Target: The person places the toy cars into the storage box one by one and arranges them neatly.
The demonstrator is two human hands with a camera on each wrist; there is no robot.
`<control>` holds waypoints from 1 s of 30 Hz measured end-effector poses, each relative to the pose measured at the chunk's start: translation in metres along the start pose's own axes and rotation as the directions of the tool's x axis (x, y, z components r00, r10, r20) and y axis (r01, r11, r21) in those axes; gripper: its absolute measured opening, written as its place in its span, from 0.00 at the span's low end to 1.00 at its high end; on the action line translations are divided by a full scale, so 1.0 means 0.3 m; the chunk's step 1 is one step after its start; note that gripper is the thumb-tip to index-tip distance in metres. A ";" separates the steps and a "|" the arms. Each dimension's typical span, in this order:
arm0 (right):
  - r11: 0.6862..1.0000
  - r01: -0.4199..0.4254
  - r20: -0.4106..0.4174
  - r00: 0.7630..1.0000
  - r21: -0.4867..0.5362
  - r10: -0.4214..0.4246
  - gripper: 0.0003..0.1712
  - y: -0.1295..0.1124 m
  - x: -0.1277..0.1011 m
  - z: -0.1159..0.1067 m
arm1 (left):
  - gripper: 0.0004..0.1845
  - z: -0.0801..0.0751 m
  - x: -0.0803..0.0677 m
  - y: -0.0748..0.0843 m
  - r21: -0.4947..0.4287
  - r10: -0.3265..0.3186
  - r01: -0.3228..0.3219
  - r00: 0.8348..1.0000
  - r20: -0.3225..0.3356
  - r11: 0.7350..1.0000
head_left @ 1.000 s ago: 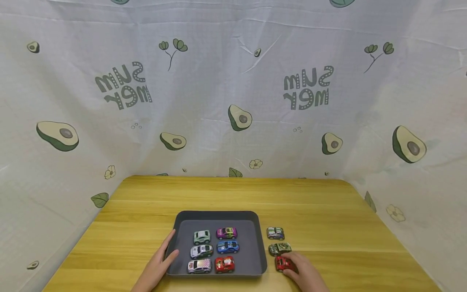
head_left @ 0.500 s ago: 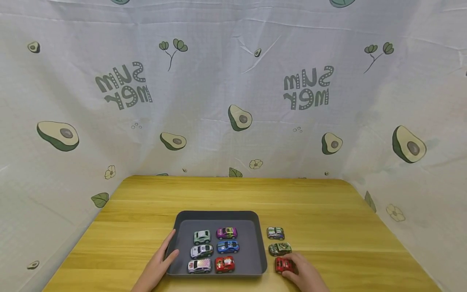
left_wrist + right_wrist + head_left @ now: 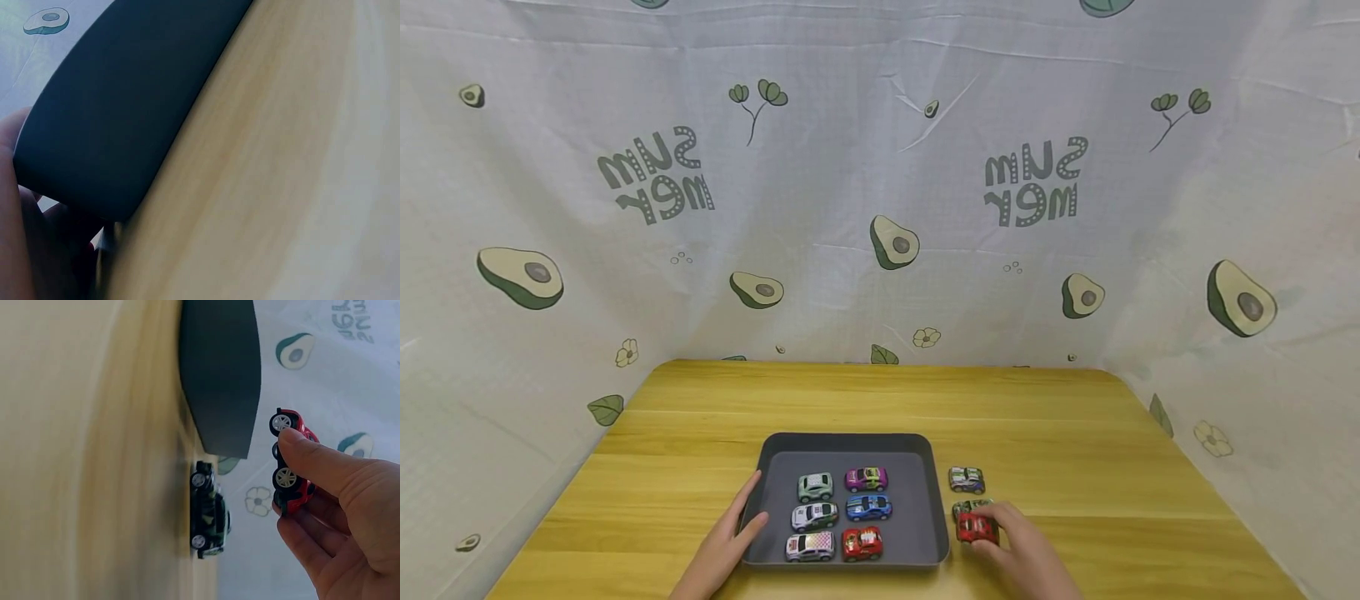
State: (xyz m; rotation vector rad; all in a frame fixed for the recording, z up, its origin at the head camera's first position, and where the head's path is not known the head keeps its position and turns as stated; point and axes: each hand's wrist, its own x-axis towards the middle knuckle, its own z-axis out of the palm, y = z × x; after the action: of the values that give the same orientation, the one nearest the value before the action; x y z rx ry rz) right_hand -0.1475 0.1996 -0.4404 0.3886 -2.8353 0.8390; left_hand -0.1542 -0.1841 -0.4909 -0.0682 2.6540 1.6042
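My right hand [image 3: 1026, 554] pinches a small red toy car [image 3: 977, 527] and holds it lifted off the table, just right of the dark grey tray [image 3: 931, 500]. In the right wrist view the red car [image 3: 290, 459] hangs between thumb and fingers above a camouflage-green car [image 3: 209, 509] on the wood. My left hand [image 3: 726, 546] rests on the tray's left rim with the thumb over the edge; the left wrist view shows only the tray wall [image 3: 125, 106]. Several toy cars sit in two columns inside the tray, among them a blue one [image 3: 868, 507] and a red one [image 3: 861, 542].
A silver-green car [image 3: 966, 479] and the camouflage-green car [image 3: 968, 505] stand on the wooden table [image 3: 1075, 450] right of the tray. An avocado-print cloth [image 3: 880, 183] walls the table at the back and both sides.
My right hand has picked the red car up from the table and raised it slightly forward, in front of the camouflage-green car. The left hand has stayed put.
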 end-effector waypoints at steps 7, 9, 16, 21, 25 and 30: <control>0.987 0.160 -0.093 0.983 -0.002 -0.160 0.20 -0.046 0.034 0.015 | 0.35 -0.001 -0.001 0.004 0.010 0.015 -0.015 1.000 -0.003 1.000; 0.988 0.151 -0.069 0.986 0.010 -0.150 0.20 -0.059 0.045 0.022 | 0.35 0.000 -0.001 0.003 0.013 0.013 -0.013 1.000 -0.004 1.000; 0.993 0.111 0.031 0.993 0.038 -0.112 0.19 -0.093 0.072 0.051 | 0.35 0.001 0.001 -0.003 0.019 0.008 -0.008 1.000 -0.004 1.000; 0.993 0.086 0.113 0.989 0.085 -0.095 0.18 -0.098 0.081 0.075 | 0.35 0.000 0.004 -0.004 0.017 0.004 -0.004 1.000 0.002 1.000; 0.994 0.054 0.171 0.983 0.097 -0.071 0.17 -0.100 0.087 0.092 | 0.35 0.000 0.004 -0.006 0.023 -0.002 0.002 1.000 0.003 1.000; 0.991 0.095 0.174 0.979 0.093 -0.110 0.16 -0.106 0.095 0.111 | 0.35 0.000 0.004 -0.008 0.032 -0.004 0.004 1.000 0.001 0.999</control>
State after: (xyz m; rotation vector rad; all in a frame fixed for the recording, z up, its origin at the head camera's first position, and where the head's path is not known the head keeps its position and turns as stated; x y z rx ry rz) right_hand -0.1679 0.1497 -0.4454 0.6467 -2.9173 0.9491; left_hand -0.1554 -0.1851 -0.4931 -0.0723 2.6763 1.5594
